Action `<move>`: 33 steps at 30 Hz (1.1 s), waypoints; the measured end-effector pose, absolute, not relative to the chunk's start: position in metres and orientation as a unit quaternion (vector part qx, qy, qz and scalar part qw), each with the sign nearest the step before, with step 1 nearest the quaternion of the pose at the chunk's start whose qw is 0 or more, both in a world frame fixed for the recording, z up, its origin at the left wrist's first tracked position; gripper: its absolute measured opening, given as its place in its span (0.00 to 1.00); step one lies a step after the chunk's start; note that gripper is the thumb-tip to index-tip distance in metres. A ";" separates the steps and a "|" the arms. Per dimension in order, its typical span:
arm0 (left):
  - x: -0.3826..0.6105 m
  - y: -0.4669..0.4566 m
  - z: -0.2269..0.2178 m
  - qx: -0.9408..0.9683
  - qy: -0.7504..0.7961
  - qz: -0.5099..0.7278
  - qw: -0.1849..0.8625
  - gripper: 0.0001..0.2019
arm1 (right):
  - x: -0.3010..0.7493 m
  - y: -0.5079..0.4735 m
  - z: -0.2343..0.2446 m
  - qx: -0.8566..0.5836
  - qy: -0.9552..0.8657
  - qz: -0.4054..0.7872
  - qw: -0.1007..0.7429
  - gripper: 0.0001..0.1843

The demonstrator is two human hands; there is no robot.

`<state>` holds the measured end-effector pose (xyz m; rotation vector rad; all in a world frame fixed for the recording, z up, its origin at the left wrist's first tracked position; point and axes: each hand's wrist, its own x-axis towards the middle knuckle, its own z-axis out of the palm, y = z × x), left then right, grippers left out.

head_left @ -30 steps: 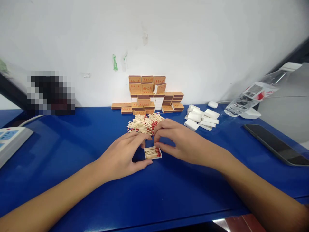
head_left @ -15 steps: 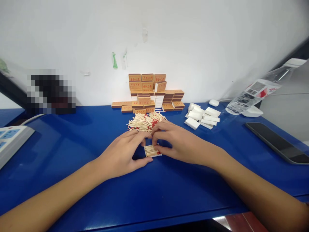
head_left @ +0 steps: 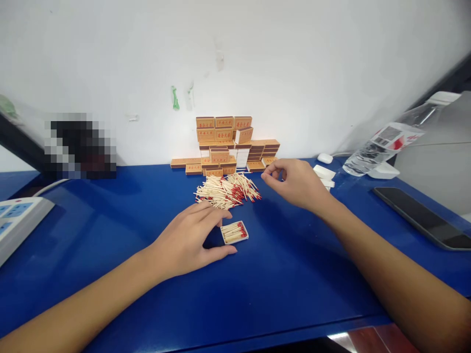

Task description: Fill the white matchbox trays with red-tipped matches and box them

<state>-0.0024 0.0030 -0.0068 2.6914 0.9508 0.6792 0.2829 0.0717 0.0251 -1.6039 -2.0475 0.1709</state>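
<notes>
A small white matchbox tray (head_left: 234, 240) lies on the blue table, filled with a layer of red-tipped matches (head_left: 233, 231). My left hand (head_left: 195, 240) rests beside it, thumb and fingers spread around the tray's left end. Behind the tray is a loose heap of matches (head_left: 224, 190). My right hand (head_left: 296, 181) hovers at the right, in front of the white empty trays (head_left: 324, 172), which it partly hides. Its fingers are curled in towards the thumb, and nothing shows between them.
Orange matchboxes (head_left: 224, 134) are stacked against the wall. At the right stand a tilted water bottle (head_left: 386, 139), a white earphone case (head_left: 325, 158) and a dark phone (head_left: 423, 215). A power strip (head_left: 22, 220) lies at the left edge.
My right hand has left the filled tray and moved right and away from me, towards the boxes. The tray's match heads now show. My left hand stays nearly in place.
</notes>
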 end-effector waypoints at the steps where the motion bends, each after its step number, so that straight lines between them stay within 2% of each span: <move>1: -0.002 0.003 -0.007 0.913 0.322 0.231 0.096 0.23 | 0.285 0.078 0.023 -0.618 -0.741 0.089 0.245 0.06; 5: -0.001 0.003 -0.006 0.913 0.329 0.232 0.070 0.21 | 0.279 0.099 0.019 -0.639 -0.729 0.176 0.170 0.07; 10: 0.000 0.004 -0.005 0.917 0.318 0.234 0.064 0.16 | 0.268 0.112 0.017 -0.649 -0.728 0.182 0.126 0.13; 14: 0.000 0.004 -0.006 0.917 0.313 0.237 0.069 0.16 | 0.273 0.111 0.018 -0.647 -0.730 0.192 0.110 0.16; 25: -0.001 0.003 -0.006 0.919 0.311 0.233 0.065 0.14 | 0.274 0.107 0.017 -0.652 -0.733 0.173 0.087 0.11; 31: -0.002 0.003 -0.008 0.918 0.308 0.244 0.058 0.15 | 0.282 0.107 0.018 -0.616 -0.765 0.181 0.061 0.21; 33: -0.003 0.004 -0.009 0.918 0.308 0.244 0.053 0.15 | 0.284 0.103 0.021 -0.606 -0.772 0.183 0.060 0.21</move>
